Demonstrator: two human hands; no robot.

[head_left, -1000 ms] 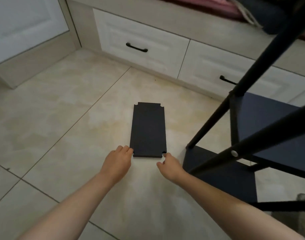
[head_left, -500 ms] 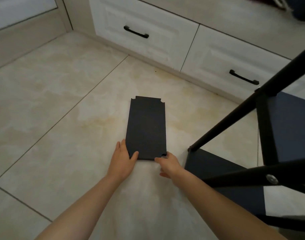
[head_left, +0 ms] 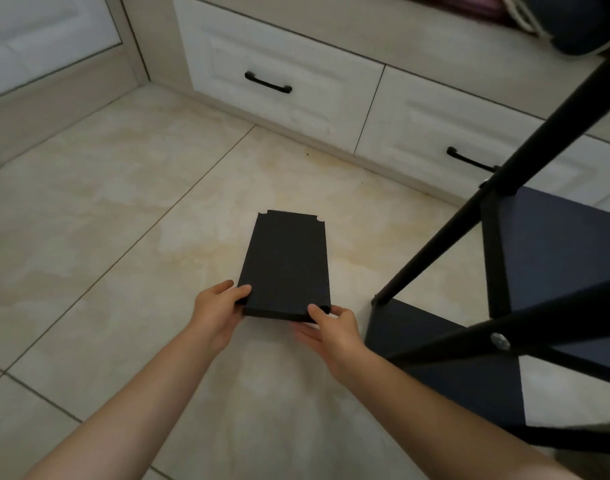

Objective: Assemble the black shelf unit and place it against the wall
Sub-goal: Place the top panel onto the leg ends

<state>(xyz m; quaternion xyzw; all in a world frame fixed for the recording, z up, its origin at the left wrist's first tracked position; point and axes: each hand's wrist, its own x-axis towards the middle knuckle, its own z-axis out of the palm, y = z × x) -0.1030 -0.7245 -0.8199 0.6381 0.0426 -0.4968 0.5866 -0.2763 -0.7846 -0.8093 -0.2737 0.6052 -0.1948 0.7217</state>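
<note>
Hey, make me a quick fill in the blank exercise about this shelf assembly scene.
The left hand and right hand grip a panel coloured ____.
The cabinet behind it shows ____ drawer handles.
The shelf frame stands on the panel's ____ side.
Missing words: black, two, right.

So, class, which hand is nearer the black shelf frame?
Right. The right hand grips the panel's right corner, beside the frame; the left hand grips its left corner, farther away.
</note>
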